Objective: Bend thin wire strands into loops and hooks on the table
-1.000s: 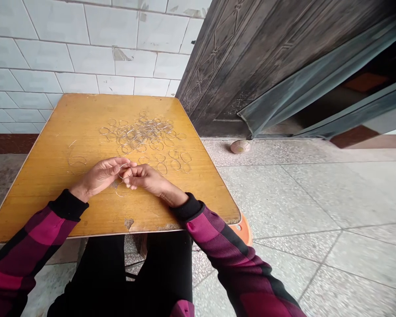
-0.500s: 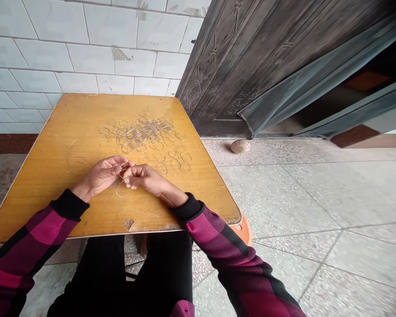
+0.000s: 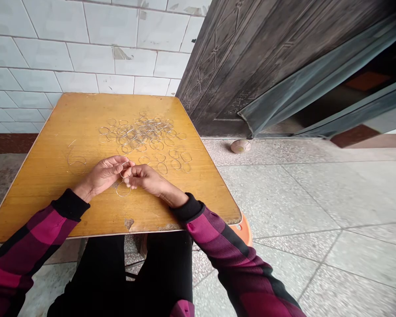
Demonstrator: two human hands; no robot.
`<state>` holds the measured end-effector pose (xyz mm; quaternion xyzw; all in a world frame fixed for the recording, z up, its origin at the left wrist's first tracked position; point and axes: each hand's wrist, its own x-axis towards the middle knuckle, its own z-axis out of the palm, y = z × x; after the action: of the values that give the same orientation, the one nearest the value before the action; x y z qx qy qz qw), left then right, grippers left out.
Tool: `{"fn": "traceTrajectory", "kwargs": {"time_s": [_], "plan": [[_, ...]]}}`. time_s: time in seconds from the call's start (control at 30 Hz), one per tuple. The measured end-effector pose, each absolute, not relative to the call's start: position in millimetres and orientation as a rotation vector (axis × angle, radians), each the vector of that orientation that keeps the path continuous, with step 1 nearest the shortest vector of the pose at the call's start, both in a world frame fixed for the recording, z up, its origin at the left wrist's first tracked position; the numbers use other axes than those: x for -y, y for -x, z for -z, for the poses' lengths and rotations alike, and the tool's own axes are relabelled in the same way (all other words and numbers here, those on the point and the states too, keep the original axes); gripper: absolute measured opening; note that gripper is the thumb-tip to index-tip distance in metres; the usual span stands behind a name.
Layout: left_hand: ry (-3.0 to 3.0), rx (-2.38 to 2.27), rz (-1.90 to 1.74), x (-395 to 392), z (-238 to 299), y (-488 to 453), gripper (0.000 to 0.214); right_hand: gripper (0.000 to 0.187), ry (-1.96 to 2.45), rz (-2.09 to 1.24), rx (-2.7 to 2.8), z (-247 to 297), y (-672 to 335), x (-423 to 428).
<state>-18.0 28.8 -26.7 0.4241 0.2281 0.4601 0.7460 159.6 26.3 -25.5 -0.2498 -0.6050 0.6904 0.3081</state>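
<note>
Close together over the near part of the table, my left hand [image 3: 107, 174] and my right hand [image 3: 145, 178] both pinch one piece of thin wire bent into a figure of two loops [image 3: 123, 195]. Its lower loop hangs below my fingers; the upper loop runs between my fingertips and is partly covered by them. A heap of similar wire loops [image 3: 148, 130] lies beyond my hands, with several separate double loops [image 3: 176, 164] spread to its right. Left of my left hand is a loose curved length of wire [image 3: 76, 160].
The yellow wooden table [image 3: 46, 202] has a chipped front edge. An orange stool [image 3: 246, 229] shows under its right corner. White tiles [image 3: 112, 26] line the wall behind, beside a dark carved door [image 3: 214, 70]. A roundish object [image 3: 240, 146] lies on the floor by the door.
Almost nothing differs. The wire loop between my fingers has shifted very slightly to the right; both hands stay in nearly the same place.
</note>
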Motion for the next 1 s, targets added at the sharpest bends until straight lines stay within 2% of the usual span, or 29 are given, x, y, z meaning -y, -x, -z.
{"fn": "traceTrajectory", "kwargs": {"time_s": [0.17, 0.43, 0.8, 1.0], "plan": [[-1.029, -0.628, -1.079, -25.6, 24.4, 18.3, 0.025, 0.013, 0.707, -1.766, 1.582, 24.0, -159.1, -26.0], [-1.523, -0.936, -1.123, -21.5, 19.7, 19.7, 0.03, 0.01, 0.806, -1.739, 1.572, 23.2, -159.2, -26.2], [-1.434, -0.895, -1.12, -22.0, 21.3, 17.1, 0.028, 0.013, 0.769, -1.708, 1.572, 27.3, -157.5, -27.2], [-1.153, -0.812, -1.139, -20.4, 21.6, 15.9, 0.039, 0.022, 0.793, -1.693, 1.429, 24.7, -161.9, -33.5]]}}
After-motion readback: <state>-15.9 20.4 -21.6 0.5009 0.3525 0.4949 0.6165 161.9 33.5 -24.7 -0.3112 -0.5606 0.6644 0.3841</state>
